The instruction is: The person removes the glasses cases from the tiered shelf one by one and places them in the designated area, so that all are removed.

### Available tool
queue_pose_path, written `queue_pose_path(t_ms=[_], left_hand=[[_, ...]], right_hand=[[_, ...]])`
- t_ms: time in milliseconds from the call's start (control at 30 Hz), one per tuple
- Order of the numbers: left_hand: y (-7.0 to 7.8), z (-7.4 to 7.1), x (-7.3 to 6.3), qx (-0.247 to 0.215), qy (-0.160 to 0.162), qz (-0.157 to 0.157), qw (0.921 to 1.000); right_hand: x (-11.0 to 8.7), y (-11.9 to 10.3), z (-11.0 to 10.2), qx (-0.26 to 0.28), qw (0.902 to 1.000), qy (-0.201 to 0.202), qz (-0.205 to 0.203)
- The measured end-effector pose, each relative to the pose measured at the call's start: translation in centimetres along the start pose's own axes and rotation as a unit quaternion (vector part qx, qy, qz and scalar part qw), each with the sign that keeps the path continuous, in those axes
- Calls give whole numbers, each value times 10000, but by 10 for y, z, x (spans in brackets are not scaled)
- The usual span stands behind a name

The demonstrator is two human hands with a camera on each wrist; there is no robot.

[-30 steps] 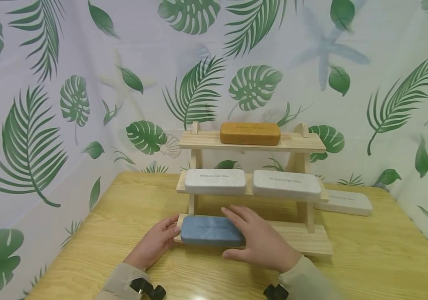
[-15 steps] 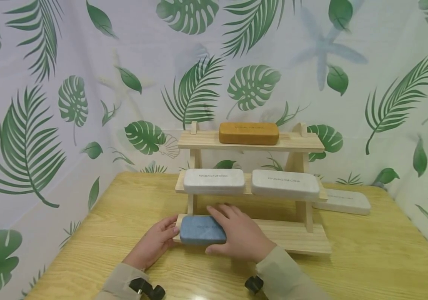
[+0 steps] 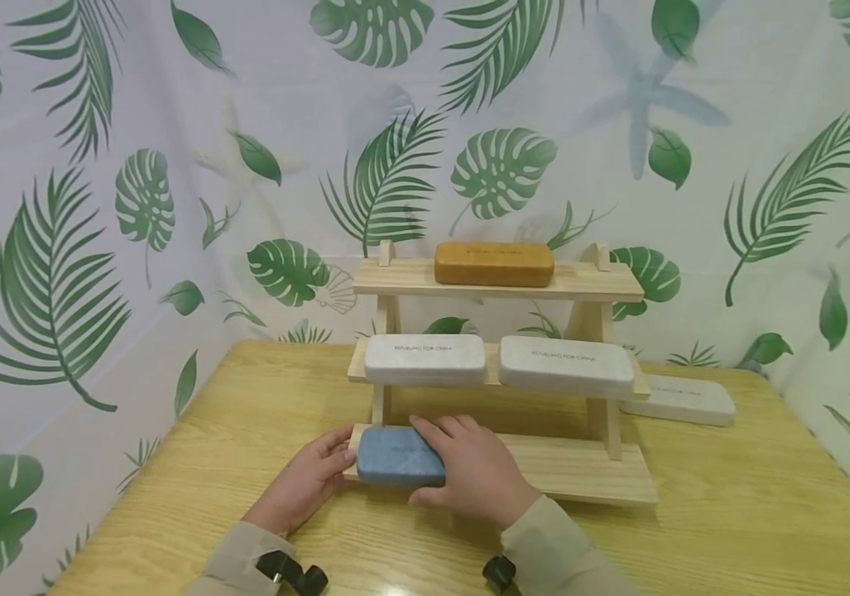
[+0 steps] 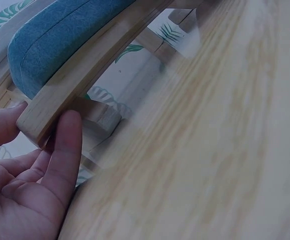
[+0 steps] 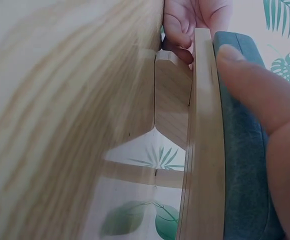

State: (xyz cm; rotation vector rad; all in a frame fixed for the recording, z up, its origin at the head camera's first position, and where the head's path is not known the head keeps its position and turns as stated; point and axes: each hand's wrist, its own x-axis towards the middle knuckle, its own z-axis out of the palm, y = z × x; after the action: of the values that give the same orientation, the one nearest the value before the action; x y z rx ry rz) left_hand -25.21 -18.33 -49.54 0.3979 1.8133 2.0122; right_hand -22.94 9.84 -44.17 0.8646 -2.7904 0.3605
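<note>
A blue glasses case (image 3: 397, 457) lies on the left part of the bottom tier of a wooden display shelf (image 3: 581, 470). My right hand (image 3: 480, 473) holds the case from above, covering its right part. In the right wrist view the thumb (image 5: 257, 87) lies along the case's front side. At the left end of the bottom board, my left hand (image 3: 304, 484) grips the wood. The left wrist view has its fingers (image 4: 67, 142) under the board's end and its thumb against the edge, close to the blue case (image 4: 60, 42).
Two white glasses cases, a left one (image 3: 425, 360) and a right one (image 3: 566, 366), occupy the middle tier. An orange case (image 3: 494, 265) sits on the top tier. Another white case (image 3: 685, 401) lies on the table (image 3: 730, 497) behind the shelf's right side. Leaf-patterned cloth (image 3: 506, 83) hangs behind.
My right hand has slid left along the blue case over the past second, mostly in the first half, and now covers more of it. My left hand keeps its grip on the board.
</note>
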Motion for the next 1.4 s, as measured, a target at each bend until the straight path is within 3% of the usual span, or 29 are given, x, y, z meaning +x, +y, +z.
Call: queue_pose_path(t_ms=[467, 633, 967, 1400], left_hand=[[-1, 3, -2, -49, 55, 41, 10000], [1, 4, -2, -30, 208, 15, 9998], [-5, 4, 0, -4, 369, -63, 9993], [3, 8, 1, 115, 253, -12, 9996]], right_hand=[[0, -5, -2, -4, 9998, -142, 160], [-4, -6, -4, 45, 9999, -101, 77], [-28, 9, -14, 405, 9978, -281, -444], [-57, 39, -39, 366, 9982, -243, -418]])
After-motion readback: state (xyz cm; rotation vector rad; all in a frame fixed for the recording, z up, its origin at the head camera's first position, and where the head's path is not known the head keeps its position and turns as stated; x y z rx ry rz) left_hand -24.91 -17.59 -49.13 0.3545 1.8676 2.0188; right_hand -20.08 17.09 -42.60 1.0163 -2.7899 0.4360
